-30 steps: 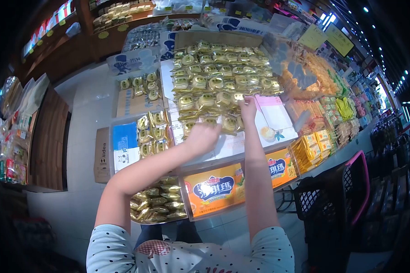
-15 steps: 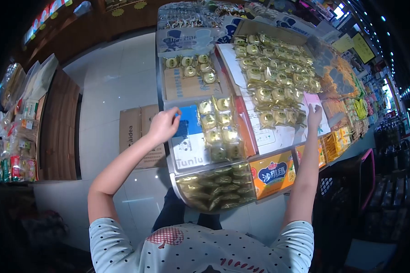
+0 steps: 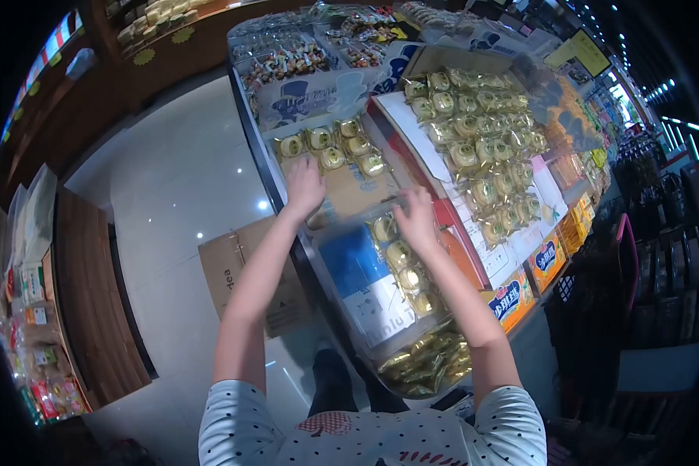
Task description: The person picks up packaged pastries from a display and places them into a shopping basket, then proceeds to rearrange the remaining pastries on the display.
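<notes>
My left hand (image 3: pixel 306 186) is over the bare cardboard (image 3: pixel 357 194) in the upper compartment, fingers stretched forward and slightly blurred. Just beyond its fingertips lie several individually wrapped round pastries (image 3: pixel 332 158) in clear and gold film. My right hand (image 3: pixel 417 220) hovers at the top end of a column of similar wrapped pastries (image 3: pixel 398 254), thumb and fingers apart with nothing visible between them. That column lies on a blue and white box (image 3: pixel 357 283) in the nearer compartment. My right forearm hides part of this compartment's right side.
A larger display of wrapped pastries (image 3: pixel 485 147) fills the right side of the stand. Orange boxes (image 3: pixel 511 301) line its front, and gold packets (image 3: pixel 427 361) fill the front corner. A cardboard carton (image 3: pixel 241 264) stands on the floor at left, near a wooden shelf unit (image 3: pixel 93 287).
My left hand has moved forward to the upper compartment. My right hand has left the pink card on the right display and come across to the nearer pastry column. The view has shifted.
</notes>
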### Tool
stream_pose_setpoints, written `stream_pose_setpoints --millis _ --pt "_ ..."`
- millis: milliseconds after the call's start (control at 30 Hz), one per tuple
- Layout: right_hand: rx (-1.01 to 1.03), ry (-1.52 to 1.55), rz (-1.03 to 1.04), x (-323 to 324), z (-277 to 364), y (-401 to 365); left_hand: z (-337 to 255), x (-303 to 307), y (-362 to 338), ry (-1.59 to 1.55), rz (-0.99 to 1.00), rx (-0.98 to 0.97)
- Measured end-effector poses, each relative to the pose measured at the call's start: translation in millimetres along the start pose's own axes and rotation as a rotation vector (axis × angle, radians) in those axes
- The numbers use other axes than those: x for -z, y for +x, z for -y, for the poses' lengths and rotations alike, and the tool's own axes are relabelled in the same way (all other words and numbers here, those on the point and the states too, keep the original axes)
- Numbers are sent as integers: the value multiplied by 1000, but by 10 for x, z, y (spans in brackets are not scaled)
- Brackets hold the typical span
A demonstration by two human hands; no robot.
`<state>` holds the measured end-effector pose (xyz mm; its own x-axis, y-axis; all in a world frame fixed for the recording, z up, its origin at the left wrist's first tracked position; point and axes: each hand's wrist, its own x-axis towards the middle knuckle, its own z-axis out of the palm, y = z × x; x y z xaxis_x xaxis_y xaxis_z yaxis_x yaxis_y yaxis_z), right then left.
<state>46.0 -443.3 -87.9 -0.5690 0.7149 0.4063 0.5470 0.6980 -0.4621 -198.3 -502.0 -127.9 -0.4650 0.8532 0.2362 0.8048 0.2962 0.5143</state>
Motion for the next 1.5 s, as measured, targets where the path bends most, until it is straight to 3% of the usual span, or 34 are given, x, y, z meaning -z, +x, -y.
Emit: stream_pose_setpoints --millis 33,133,200,333,567,633,700,733,900,933,1033,1100,1133,1200,1233,1300,1433,1500 --pt "-43 -48 107 -308 -50 90 74 -111 115 -5 -1 -22" --pt "-145 -172 76 -954 -235 528 230 -537 491 14 -53 66" --pt "-403 -294 72 -1166 -338 798 240 -656 637 -10 -25 37" --pt "-557 -418 56 -1385 -402 941 305 -868 723 45 73 19" --pt "-709 -202 36 -1417 -369 886 245 -868 736 222 245 60" --pt "-706 -213 -19 -1471 -445 880 195 -875 660 169 186 82" --pt "-796 -4 36 -1425 -484 913 216 -966 600 117 124 99" --pt "-797 -6 24 -1418 -474 899 239 -1047 609 33 147 191" --pt "-836 267 -251 -1306 -284 937 184 -1045 550 -108 78 402" --pt "-748 322 -284 -1278 -273 909 197 -1034 531 -108 86 384" --pt "-588 435 -290 -981 -219 727 160 -954 404 -111 177 406" --pt "-512 494 -269 -684 -155 544 123 -949 257 -67 -85 308" --pt "-500 623 -185 -535 -138 431 109 -920 213 -66 -83 293" --pt "-485 915 -17 -118 -53 135 60 -862 103 -355 -155 336" --pt "-486 920 -20 137 -5 -61 46 -819 40 -350 -155 333" --pt "-682 1403 148 690 15 -448 -73 -734 -107 -507 -308 398" --pt "-792 1766 105 1477 -360 -1315 -625 -455 -730 -974 -411 455" --pt "-674 1949 17 1837 -662 -1725 -1100 -278 -1068 -1152 -410 507"
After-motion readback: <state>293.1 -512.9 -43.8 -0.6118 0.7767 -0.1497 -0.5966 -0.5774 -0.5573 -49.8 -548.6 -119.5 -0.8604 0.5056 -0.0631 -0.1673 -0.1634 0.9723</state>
